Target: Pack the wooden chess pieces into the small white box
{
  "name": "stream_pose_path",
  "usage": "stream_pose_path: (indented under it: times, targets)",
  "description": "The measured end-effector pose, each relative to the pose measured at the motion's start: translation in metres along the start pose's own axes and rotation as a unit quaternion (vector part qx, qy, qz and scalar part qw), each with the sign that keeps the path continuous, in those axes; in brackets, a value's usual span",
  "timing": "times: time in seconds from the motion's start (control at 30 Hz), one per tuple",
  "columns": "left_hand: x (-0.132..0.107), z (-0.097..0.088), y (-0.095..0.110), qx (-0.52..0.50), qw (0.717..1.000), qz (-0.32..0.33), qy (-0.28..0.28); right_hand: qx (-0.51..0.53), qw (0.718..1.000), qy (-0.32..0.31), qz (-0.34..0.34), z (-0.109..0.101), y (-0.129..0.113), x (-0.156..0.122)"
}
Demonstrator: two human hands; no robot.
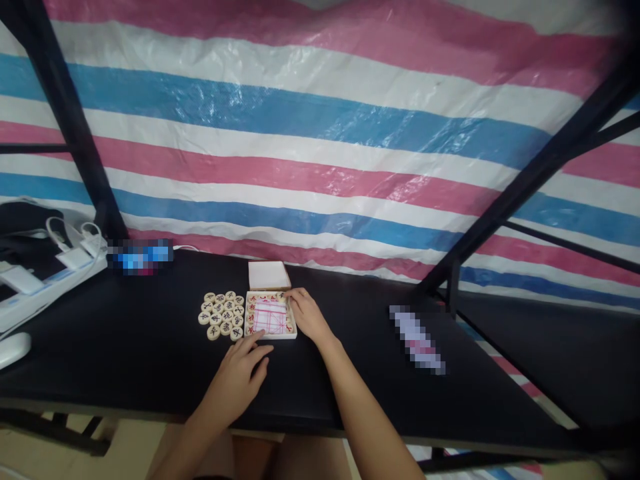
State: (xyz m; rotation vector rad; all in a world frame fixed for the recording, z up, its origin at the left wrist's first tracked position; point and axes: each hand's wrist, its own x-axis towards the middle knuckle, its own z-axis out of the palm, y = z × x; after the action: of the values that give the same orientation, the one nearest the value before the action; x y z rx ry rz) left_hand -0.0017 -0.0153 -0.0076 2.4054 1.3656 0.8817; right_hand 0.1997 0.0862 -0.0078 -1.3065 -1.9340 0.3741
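A white open box [273, 336] holds xiangqi pieces with red characters along its sides, and a folded paper board [270, 315] with pink lines lies over its middle. My right hand [307, 313] is at the box's far right corner, its fingertips closed on a pale round xiangqi piece [281, 296] with a dark mark. At the near left edge of the box is my left hand [243, 370], fingers spread and index fingertip at the paper. Left of the box, several xiangqi pieces [226, 315] with black characters lie face up in a cluster.
The box lid [269, 275] lies inside up just behind the box. A power strip [65, 263] with plugs and a white mouse [14, 349] are at the left. Blurred-out items lie at back left [143, 257] and right [417, 340] on the black table [150, 360].
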Motion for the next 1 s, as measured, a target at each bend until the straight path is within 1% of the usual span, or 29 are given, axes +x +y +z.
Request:
stream_pose_path:
  times: [0.43,0.5,0.57,0.63,0.7,0.8,0.83,0.9,0.97,1.0]
  targets:
    - [-0.001,0.002,0.000,0.007,0.999,0.019,0.025,-0.019,1.000,-0.021,-0.005,0.001,0.006,-0.001]
    - [-0.001,0.001,0.001,-0.004,0.999,0.020,0.037,-0.021,1.000,-0.017,-0.008,-0.001,0.004,-0.002]
    - [-0.001,-0.003,0.001,-0.011,0.998,0.013,0.061,-0.024,1.000,-0.005,-0.007,-0.002,0.003,-0.003]
    - [-0.002,-0.011,-0.002,0.011,0.996,-0.013,0.090,-0.029,1.000,0.009,0.003,-0.004,0.003,-0.003]
    - [-0.004,-0.022,-0.009,0.074,0.989,-0.066,0.108,-0.036,0.999,0.016,0.016,-0.005,0.002,-0.003]
    - [-0.007,-0.038,-0.025,0.188,0.965,-0.147,0.105,-0.044,0.998,0.030,0.022,-0.008,-0.004,-0.002]
    - [-0.007,-0.041,-0.030,0.214,0.958,-0.161,0.100,-0.042,0.998,0.042,0.017,-0.010,-0.007,-0.003]
    - [-0.009,-0.045,-0.039,0.243,0.951,-0.170,0.087,-0.029,0.995,0.090,-0.003,-0.015,-0.018,-0.007]
    - [-0.010,-0.046,-0.045,0.250,0.951,-0.162,0.079,-0.018,0.985,0.164,-0.048,-0.022,-0.030,-0.018]
    - [-0.010,-0.045,-0.047,0.251,0.952,-0.157,0.078,-0.020,0.976,0.200,-0.085,-0.025,-0.036,-0.025]
